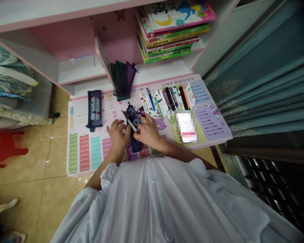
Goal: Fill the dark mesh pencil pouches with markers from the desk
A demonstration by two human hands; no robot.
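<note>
The left hand (pixel 118 136) has room to go toward the dark mesh pencil case (pixel 94 109) on the mat (pixel 77 152), but the row of markers (pixel 166 99) blocks the right hand (pixel 148 131) ahead.

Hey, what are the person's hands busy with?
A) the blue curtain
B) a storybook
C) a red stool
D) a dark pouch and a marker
D. The left hand and right hand are both at the dark mesh pouch, with a white marker between them.
</note>
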